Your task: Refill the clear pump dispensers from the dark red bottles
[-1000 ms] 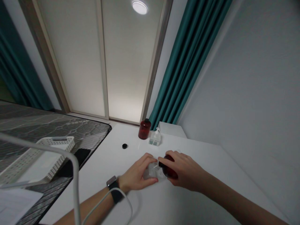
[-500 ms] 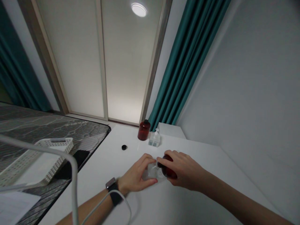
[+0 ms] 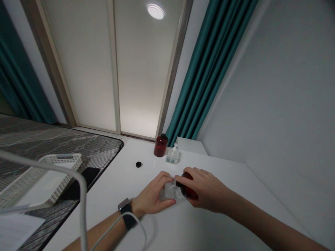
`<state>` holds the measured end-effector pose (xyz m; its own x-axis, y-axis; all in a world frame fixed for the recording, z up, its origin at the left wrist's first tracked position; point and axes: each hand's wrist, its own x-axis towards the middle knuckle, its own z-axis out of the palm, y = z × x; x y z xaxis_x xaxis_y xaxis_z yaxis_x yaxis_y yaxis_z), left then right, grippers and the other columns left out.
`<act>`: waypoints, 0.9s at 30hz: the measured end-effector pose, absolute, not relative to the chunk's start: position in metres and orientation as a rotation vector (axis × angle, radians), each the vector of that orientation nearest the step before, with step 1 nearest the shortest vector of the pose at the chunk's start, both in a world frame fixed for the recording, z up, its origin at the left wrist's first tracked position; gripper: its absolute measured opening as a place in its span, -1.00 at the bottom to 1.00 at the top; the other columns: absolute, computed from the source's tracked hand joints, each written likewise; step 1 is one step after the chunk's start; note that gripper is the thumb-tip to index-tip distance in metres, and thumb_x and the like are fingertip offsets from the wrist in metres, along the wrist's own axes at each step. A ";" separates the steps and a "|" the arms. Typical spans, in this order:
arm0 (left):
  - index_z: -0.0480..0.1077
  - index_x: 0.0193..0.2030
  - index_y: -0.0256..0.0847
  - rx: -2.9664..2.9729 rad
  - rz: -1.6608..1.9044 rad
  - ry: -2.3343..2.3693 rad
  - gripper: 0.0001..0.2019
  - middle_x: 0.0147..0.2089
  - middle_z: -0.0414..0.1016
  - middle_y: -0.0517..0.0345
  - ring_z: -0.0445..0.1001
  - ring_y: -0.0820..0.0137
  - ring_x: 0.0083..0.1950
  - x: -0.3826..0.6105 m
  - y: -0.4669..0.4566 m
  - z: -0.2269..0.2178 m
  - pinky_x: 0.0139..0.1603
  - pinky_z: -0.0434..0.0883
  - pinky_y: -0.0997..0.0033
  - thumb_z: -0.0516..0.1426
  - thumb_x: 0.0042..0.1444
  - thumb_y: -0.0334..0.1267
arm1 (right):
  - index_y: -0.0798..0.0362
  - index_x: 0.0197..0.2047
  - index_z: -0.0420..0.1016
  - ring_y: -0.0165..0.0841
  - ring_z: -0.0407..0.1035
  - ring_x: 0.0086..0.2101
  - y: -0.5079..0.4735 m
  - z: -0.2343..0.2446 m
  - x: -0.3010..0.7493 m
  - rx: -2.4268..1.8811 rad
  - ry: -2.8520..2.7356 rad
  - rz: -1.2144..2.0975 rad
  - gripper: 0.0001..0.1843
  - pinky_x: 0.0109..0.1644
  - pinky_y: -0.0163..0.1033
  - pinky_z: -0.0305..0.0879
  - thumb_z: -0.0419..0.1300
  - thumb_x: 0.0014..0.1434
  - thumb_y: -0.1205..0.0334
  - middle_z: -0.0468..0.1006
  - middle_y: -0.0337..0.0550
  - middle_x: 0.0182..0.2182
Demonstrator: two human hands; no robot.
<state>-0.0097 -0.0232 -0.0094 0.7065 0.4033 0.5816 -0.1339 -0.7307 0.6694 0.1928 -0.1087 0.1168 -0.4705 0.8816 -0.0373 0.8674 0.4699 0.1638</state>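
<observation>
- Head view: the left hand [image 3: 150, 195] was curled around a clear bottle [image 3: 171, 191], its fingers closed and not released.
- The right hand [image 3: 202, 190] was clenched around a tilted amber bottle [image 3: 191, 191], with the fingers only slightly spread.
- The amber bottle's dark neck met or sat just beside the clear bottle; the fingers hid the exact contact.
- Both bottles lay between the hands, low over the white desk [image 3: 222, 181]. Whether they touched it could not be told.
- Farther along stood a capped amber bottle [image 3: 161, 145], upright, with a clear pump dispenser [image 3: 172, 155] just beside it. A loose black cap [image 3: 138, 164] lay apart from them.
- A smartwatch [image 3: 125, 205] sat on the left wrist, and a white cable [image 3: 131, 218] ran close by.
- Risk: a slip at the necks could tip either bottle and spill any contents onto the desk. A snag on the cable could jerk the left hand.
</observation>
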 end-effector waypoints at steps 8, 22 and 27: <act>0.18 0.24 -0.12 2.200 0.993 0.187 -0.48 0.08 0.27 -0.05 0.33 0.17 0.09 -0.010 -0.023 -0.011 0.12 0.39 0.09 0.24 0.19 -0.17 | -0.15 0.22 0.24 -0.17 0.37 -0.16 -0.109 0.119 0.193 1.552 2.592 0.160 -0.38 -0.20 -0.14 0.24 0.24 0.10 0.30 0.44 -0.05 -0.05; 0.05 0.34 -0.06 2.180 1.071 0.117 -0.38 0.08 0.26 -0.04 0.32 0.17 0.07 -0.008 -0.022 -0.013 0.06 0.40 0.09 0.22 0.22 -0.17 | -0.15 0.26 0.22 -0.16 0.36 -0.17 -0.108 0.123 0.192 1.545 2.569 0.121 -0.35 -0.20 -0.12 0.24 0.24 0.11 0.29 0.43 -0.04 -0.05; 0.05 0.33 -0.04 2.203 1.090 0.116 -0.41 0.08 0.25 -0.02 0.32 0.18 0.07 -0.008 -0.022 -0.014 0.07 0.39 0.11 0.20 0.24 -0.15 | -0.14 0.25 0.23 -0.16 0.37 -0.17 -0.108 0.124 0.192 1.537 2.579 0.129 -0.36 -0.20 -0.12 0.25 0.24 0.10 0.29 0.44 -0.03 -0.04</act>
<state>-0.0084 -0.0219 -0.0137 0.6471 0.3536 0.6754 -0.2042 -0.7732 0.6004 0.1917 -0.1081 0.1238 -0.4701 0.8796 -0.0731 0.8678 0.4757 0.1433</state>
